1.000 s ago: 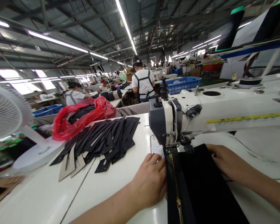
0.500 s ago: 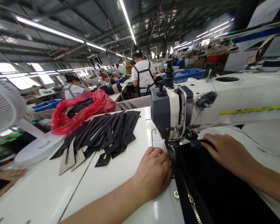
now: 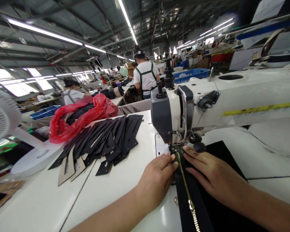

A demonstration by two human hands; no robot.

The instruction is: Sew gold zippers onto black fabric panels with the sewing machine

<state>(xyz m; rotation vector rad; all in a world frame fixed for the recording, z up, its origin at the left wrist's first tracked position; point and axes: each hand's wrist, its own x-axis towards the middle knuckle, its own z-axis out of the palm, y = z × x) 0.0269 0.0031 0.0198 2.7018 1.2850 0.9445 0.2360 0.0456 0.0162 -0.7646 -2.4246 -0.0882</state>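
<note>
A black fabric piece (image 3: 228,206) with a gold-toothed zipper (image 3: 184,180) lies under the needle area of a white and grey sewing machine (image 3: 161,112). The metal zipper slider (image 3: 191,205) is towards the near end. My left hand (image 3: 156,182) is closed at the left edge of the piece, fingertips and thumb pressed together there, close to the presser foot (image 3: 178,146). To the right of the zipper, my right hand (image 3: 214,175) lies flat on the black fabric with its fingers stretched towards the foot. The undersides of both hands are hidden.
Many black strips (image 3: 116,138) with pale undersides lie fanned out on the white table (image 3: 106,199). Behind them sits a red plastic bag (image 3: 103,106). A white fan (image 3: 4,119) stands at the left. A co-worker (image 3: 146,75) is farther back, near a blue crate (image 3: 190,75).
My right hand has released the fabric edge and moved left, flattening beside the zipper. The zipper now lies straighter, its teeth showing up to the foot. My left hand stays at the left edge.
</note>
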